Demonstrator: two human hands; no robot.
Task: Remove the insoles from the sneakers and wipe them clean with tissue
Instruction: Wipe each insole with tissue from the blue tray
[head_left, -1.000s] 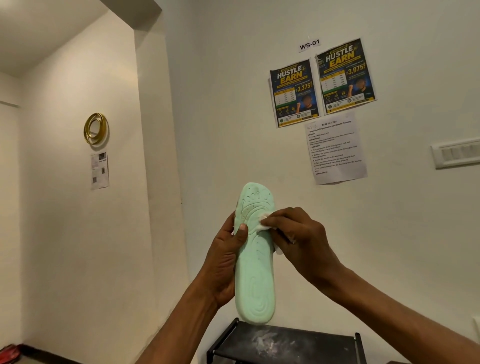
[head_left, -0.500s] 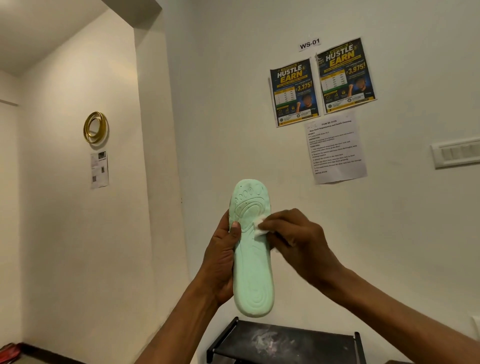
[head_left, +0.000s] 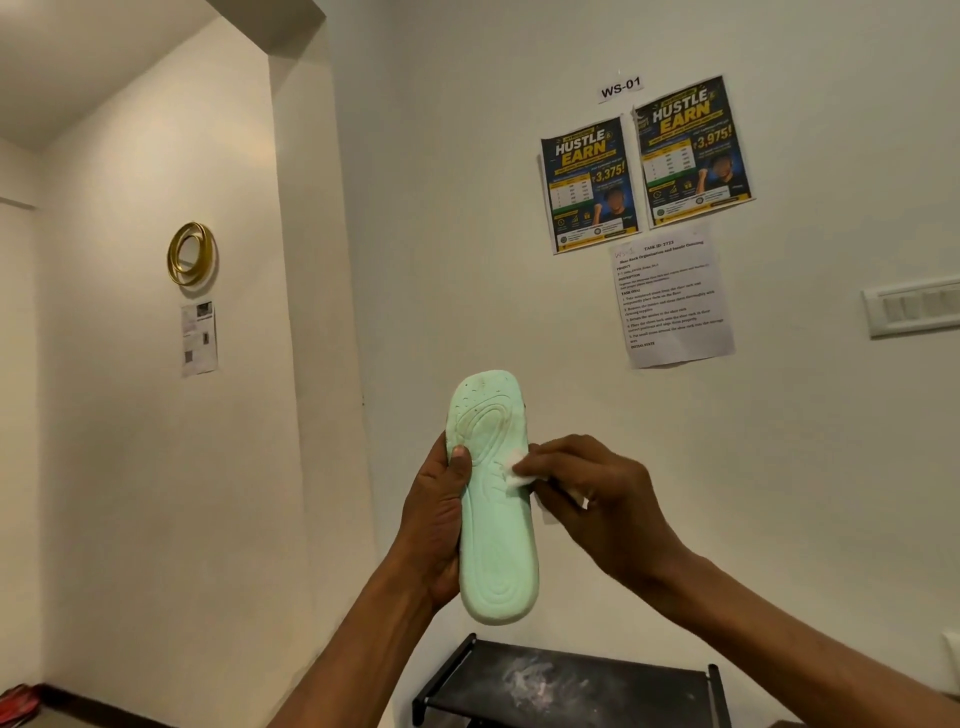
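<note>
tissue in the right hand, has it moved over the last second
Yes. The tissue has slid down the insole, farther below the printed sheet on the wall, pinched in the right hand.

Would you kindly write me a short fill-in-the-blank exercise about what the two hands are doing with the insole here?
The left hand grips the upright insole, its ____ on the front face.
The right hand presses a white tissue on the pale ____ insole.
Beneath them stands a ____ rack.
The label above the posters reads ____.
Missing words: thumb, green, black, WS-01.
</note>
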